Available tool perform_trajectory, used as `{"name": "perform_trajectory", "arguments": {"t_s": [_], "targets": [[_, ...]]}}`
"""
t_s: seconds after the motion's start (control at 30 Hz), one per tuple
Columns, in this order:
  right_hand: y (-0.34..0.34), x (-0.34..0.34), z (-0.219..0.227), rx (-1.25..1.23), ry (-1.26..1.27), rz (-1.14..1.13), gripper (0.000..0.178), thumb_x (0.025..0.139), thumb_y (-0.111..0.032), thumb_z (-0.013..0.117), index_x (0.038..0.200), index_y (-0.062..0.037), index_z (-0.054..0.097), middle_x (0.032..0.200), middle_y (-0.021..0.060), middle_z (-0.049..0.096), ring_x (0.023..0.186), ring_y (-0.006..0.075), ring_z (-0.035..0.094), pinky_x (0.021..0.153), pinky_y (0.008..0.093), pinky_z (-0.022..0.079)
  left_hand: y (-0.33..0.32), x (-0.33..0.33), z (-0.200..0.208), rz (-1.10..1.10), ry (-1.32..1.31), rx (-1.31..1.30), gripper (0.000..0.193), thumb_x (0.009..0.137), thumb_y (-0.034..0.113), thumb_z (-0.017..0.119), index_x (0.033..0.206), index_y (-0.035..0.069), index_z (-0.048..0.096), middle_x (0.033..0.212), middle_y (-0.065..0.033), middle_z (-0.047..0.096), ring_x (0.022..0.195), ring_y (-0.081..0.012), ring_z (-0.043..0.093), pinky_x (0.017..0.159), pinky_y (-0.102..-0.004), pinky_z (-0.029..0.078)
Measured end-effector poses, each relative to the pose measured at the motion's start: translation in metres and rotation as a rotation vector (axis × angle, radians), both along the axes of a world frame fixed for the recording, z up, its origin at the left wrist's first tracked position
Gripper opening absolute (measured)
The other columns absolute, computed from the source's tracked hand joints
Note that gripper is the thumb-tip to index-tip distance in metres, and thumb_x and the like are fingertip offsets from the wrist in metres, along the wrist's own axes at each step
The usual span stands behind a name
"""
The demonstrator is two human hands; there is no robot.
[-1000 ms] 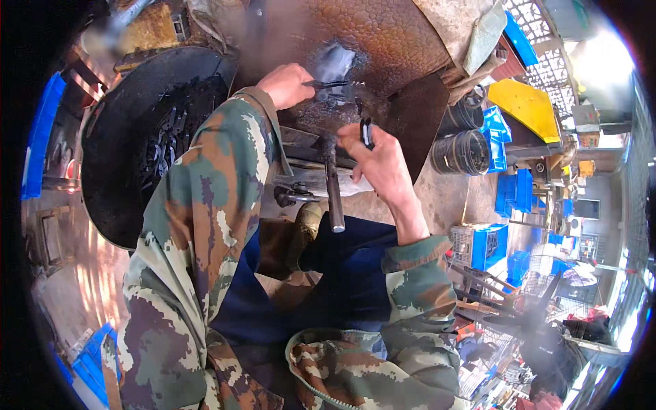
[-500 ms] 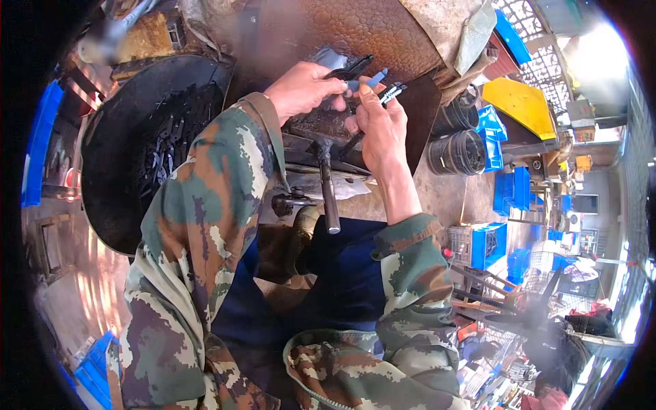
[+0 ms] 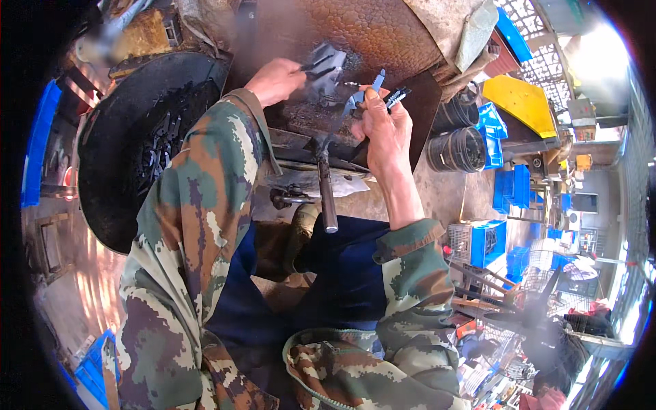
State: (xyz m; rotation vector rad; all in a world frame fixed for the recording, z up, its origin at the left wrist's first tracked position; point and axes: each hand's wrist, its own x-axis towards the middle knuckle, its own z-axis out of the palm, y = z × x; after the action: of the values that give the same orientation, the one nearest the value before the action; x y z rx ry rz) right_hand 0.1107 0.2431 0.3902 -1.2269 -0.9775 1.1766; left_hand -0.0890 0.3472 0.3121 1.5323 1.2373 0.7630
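My left hand (image 3: 275, 82) is closed on the near end of a dark, two-pronged metal tool (image 3: 318, 66), perhaps tongs or pliers, above the worn workbench (image 3: 307, 113). To its right, my right hand (image 3: 387, 126) grips blue-grey toothed metal pieces. One is a curved piece (image 3: 354, 102) with a notched tip standing up past the thumb. A second toothed end (image 3: 396, 98) shows beside the fingers. Fingers hide how these pieces join. A shiny flat metal patch (image 3: 326, 58) lies on the bench beyond the dark tool.
A big black pan (image 3: 102, 164) at left holds many dark metal parts (image 3: 164, 147). A steel bar (image 3: 328, 195) juts from the bench toward me. Right of the bench stand black buckets (image 3: 456, 152), blue crates (image 3: 511, 188) and a yellow panel (image 3: 519, 106). A fan (image 3: 540, 311) is at lower right.
My left hand has moved left, away from my right hand, carrying the dark tool. My right hand has stayed nearly in place, and its curved grey piece now shows more fully.
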Motion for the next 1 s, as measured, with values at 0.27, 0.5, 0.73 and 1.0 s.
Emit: {"name": "perform_trajectory", "arguments": {"t_s": [0.27,0.5,0.73,1.0], "targets": [[-0.008,0.010,0.001,0.030,-0.069,0.014,0.024,0.100,-0.022,0.057,0.104,0.0008,0.064,0.075,0.0031,0.053,0.051,0.0103,0.049,0.048,0.0268,0.041,-0.002,0.002,-0.009,-0.212,0.190,0.210,0.023,0.086,0.013,0.060,0.099,-0.003,0.068,0.079,-0.0118,0.060,0.078,-0.0258,0.060,0.075,-0.0371,0.046],[-0.006,0.016,0.002,0.051,0.019,-0.001,0.023,0.101,-0.023,0.055,0.103,-0.0030,0.065,0.076,0.0010,0.058,0.058,0.0114,0.057,0.056,0.0265,0.047,-0.013,0.004,0.007,-0.235,0.224,0.431,0.023,0.083,0.013,0.062,0.099,-0.002,0.069,0.084,-0.0142,0.059,0.083,-0.0326,0.061,0.076,-0.0395,0.047],[-0.010,0.016,0.015,-0.048,0.255,-0.034,0.024,0.102,-0.027,0.051,0.106,-0.0035,0.057,0.089,0.0117,0.061,0.078,0.0239,0.065,0.076,0.0415,0.058,-0.014,0.006,0.027,-0.184,0.505,0.391,0.027,0.085,0.027,0.057,0.097,0.007,0.071,0.093,-0.0202,0.068,0.091,-0.0399,0.064,0.081,-0.0477,0.050],[-0.019,0.031,0.012,-0.098,0.322,0.075,0.021,0.099,-0.026,0.059,0.098,-0.0047,0.058,0.069,0.0003,0.049,0.056,0.0136,0.051,0.057,0.0356,0.052,-0.017,-0.003,0.037,0.041,0.435,0.356,0.028,0.090,0.027,0.058,0.100,0.003,0.068,0.083,-0.0215,0.065,0.081,-0.0397,0.063,0.072,-0.0456,0.047]]}}
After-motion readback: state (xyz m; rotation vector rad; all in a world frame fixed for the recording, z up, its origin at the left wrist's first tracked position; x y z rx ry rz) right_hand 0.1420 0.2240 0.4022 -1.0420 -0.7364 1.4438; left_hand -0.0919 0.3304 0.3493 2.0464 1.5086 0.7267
